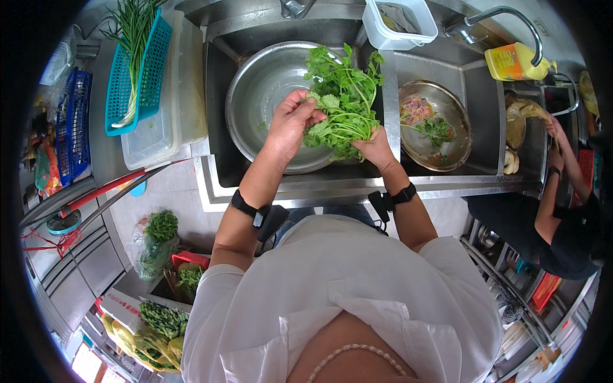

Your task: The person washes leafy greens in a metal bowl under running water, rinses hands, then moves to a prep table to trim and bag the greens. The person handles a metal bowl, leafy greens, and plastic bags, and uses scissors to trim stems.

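Note:
A leafy green bunch of herbs, which looks like cilantro, is held over the right side of a large steel basin in the sink. My right hand grips the bunch low, around its stems. At the leaves on the left side, my left hand pinches a leafy piece between thumb and fingers. Water lies in the basin, with a small green scrap in it. In the sink compartment to the right sits a steel bowl with herb scraps and pinkish bits in it.
A teal basket of scallions rests at left on a clear plastic box. A white tub, a faucet and a yellow jug line the back. Another person works at the far-right sink. Bagged greens stand on the floor.

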`<state>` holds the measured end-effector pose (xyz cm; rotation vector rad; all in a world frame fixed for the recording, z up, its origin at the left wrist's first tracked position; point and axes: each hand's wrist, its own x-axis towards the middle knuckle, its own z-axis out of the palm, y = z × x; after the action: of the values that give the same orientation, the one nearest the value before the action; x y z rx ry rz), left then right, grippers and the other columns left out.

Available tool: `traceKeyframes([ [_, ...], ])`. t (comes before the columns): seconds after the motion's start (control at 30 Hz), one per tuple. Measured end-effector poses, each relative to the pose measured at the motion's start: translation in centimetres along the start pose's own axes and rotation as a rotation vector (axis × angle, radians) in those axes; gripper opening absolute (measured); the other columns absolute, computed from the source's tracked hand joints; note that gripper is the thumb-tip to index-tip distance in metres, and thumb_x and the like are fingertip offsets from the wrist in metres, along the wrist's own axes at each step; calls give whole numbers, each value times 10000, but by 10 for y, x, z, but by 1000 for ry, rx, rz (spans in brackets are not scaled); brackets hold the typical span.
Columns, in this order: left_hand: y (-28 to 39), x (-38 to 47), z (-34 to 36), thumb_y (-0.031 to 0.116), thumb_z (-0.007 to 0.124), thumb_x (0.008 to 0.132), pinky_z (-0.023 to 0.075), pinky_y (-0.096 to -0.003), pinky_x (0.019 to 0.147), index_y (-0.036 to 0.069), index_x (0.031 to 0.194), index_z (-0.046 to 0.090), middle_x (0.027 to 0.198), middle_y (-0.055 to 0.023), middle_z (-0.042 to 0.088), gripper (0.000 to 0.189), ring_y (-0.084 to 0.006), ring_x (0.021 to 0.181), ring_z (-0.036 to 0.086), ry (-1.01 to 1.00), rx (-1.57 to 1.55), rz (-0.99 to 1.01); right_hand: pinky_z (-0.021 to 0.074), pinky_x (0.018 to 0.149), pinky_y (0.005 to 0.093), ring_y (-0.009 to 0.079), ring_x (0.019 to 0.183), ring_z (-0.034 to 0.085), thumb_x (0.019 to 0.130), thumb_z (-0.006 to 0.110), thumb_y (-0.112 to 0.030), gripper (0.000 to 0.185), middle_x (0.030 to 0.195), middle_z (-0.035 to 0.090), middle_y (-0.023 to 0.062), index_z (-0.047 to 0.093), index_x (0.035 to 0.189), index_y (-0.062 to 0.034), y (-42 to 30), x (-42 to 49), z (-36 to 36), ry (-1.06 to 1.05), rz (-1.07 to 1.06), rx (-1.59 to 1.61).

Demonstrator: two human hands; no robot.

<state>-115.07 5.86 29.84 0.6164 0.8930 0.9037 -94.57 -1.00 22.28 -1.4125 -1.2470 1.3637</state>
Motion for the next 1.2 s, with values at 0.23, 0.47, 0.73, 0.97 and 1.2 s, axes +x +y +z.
traceKeyframes([
  [0.23, 30, 2, 9, 220, 555, 911, 445, -262, 638, 36, 1071, 552, 829, -6, 567, 244, -126, 680, 550, -89, 21, -176, 479, 729, 268, 124, 794, 606, 695, 642, 44, 266, 897, 660, 63, 614, 960, 35, 2, 3, 4, -15, -28, 36],
  [0.47, 32, 2, 22, 129, 681, 792, 460, -264, 683, 38, 960, 635, 858, -46, 631, 196, -128, 733, 585, -245, 936, 199, 474, 702, 261, 114, 765, 597, 681, 620, 36, 263, 848, 656, 56, 619, 944, 23, 4, 6, 8, -27, -28, 37],
  [0.73, 19, 3, 34, 82, 617, 735, 484, -407, 636, 57, 771, 613, 769, -111, 600, 44, -311, 775, 606, -148, 1758, 738, 480, 657, 278, 120, 692, 598, 667, 632, 0, 217, 754, 653, 89, 631, 883, 20, 11, 7, 9, -24, -16, -73],
  [0.97, 3, 24, 33, 83, 611, 735, 483, -366, 556, 49, 772, 628, 772, -118, 635, 53, -271, 649, 618, 176, 1514, 801, 473, 683, 321, 200, 693, 589, 658, 634, 0, 231, 756, 631, 127, 619, 888, 11, 27, 8, 4, -29, 33, -129],
  [1.2, 58, 42, 19, 56, 602, 852, 441, -223, 526, 6, 882, 632, 762, -66, 628, 66, -105, 595, 548, 215, 416, 385, 464, 643, 287, 112, 679, 572, 672, 625, 21, 212, 740, 638, 46, 629, 885, 24, 53, -6, -6, 1, 99, 71],
])
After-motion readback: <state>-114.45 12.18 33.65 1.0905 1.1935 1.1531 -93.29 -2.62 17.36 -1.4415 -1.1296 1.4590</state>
